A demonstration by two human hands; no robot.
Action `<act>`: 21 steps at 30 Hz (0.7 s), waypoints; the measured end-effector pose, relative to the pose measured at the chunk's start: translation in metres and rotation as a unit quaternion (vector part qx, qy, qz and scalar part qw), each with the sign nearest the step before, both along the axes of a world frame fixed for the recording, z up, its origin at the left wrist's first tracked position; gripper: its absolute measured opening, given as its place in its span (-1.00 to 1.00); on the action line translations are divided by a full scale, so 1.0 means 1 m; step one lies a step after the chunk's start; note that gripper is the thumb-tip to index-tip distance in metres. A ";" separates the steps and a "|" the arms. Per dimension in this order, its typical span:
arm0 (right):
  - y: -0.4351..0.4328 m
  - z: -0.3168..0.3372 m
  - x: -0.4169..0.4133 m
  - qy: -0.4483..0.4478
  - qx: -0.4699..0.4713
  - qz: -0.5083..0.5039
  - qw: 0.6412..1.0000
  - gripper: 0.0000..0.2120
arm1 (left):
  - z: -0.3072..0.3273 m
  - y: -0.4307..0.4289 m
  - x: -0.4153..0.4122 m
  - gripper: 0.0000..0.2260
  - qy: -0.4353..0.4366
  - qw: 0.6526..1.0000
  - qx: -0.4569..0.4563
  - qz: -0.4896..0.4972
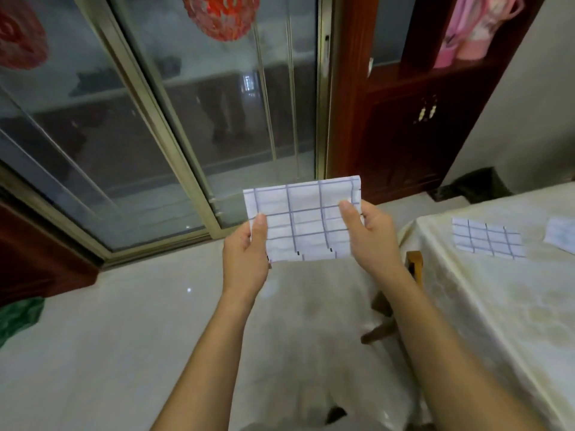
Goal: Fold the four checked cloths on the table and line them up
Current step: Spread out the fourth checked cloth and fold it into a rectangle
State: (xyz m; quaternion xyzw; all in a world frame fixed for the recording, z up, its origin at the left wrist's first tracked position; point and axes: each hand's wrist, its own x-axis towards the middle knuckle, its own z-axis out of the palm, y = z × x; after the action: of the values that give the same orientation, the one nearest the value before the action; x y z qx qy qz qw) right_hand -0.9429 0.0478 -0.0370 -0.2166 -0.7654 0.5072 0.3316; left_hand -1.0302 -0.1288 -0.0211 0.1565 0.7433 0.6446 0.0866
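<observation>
**Cloth held in air, mid-fold**

A folded checked cloth is pinched at its side edges by the left hand and right hand, kept taut above the floor, likely to square the fold. At 3 o'clock, the table bears one folded cloth; another is cut off by the frame edge.

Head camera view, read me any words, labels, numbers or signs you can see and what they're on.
None can be read.
Held checked cloth: grid lines and small dark marks only, no letters.
Folded cloth on the table: grid only.
Red window decoration: pattern, no legible characters.
</observation>
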 end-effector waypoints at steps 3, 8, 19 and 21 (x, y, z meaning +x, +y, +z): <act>0.021 -0.006 -0.023 -0.022 -0.011 -0.031 0.999 -0.73 | -0.007 0.027 -0.034 -0.55 -0.007 1.000 -0.006 -0.029; 0.058 -0.008 -0.079 -0.038 -0.015 -0.081 0.996 -0.72 | -0.014 0.073 -0.106 -0.64 -0.014 0.997 -0.018 -0.067; 0.108 0.003 -0.190 -0.032 0.023 -0.216 0.976 -0.73 | -0.016 0.168 -0.258 -0.66 0.007 0.983 -0.017 -0.180; 0.117 -0.006 -0.196 -0.046 0.017 -0.242 0.969 -0.69 | -0.021 0.184 -0.271 -0.66 0.008 0.980 -0.017 -0.200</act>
State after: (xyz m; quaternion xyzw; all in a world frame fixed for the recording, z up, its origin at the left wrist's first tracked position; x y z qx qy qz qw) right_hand -1.1386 0.1652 -0.0431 -0.4126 -0.7133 0.3879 0.4129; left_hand -1.3010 0.0550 -0.0420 0.3060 0.7086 0.5999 0.2107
